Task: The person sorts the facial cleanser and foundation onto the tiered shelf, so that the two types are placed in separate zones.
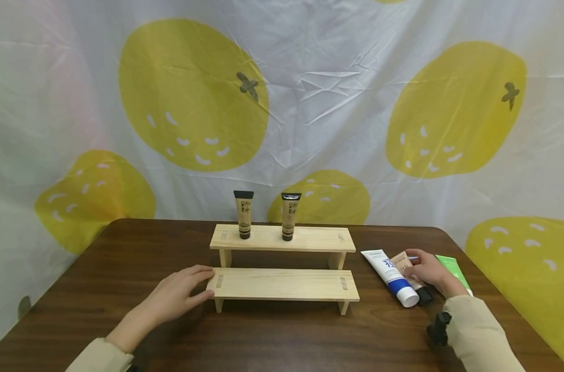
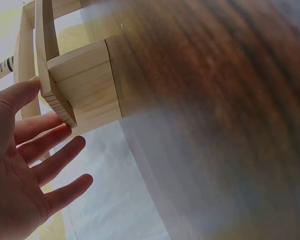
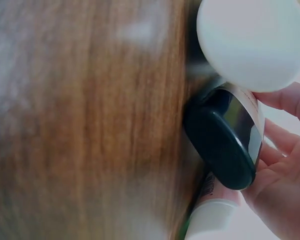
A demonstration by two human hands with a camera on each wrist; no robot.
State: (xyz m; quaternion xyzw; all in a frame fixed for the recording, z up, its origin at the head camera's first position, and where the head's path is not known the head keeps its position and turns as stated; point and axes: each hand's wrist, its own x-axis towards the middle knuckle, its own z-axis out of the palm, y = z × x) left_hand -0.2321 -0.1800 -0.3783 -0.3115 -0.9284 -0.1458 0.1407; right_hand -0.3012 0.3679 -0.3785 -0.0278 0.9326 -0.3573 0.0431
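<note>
My left hand point(image 1: 179, 292) touches the left end of a low wooden shelf point(image 1: 282, 283), its thumb and fingertips at the board's edge and the other fingers spread. Behind it stands a taller wooden shelf point(image 1: 314, 238) bearing two small beige tubes with black caps, a left tube point(image 1: 245, 214) and a right tube point(image 1: 288, 217), both upright on their caps. At the right, my right hand point(image 1: 433, 271) grips a beige tube with a black cap point(image 3: 225, 142) that lies on the table. A white-and-blue tube point(image 1: 389, 274) lies against it, its white cap point(image 3: 252, 42) close by in the right wrist view.
Right of my right hand lies a green tube point(image 1: 454, 268), partly hidden by the hand. A pinkish tube with a white cap point(image 3: 212, 215) shows below the black cap. The dark wooden table point(image 1: 286, 346) ends at a fruit-printed curtain point(image 1: 310, 129) behind.
</note>
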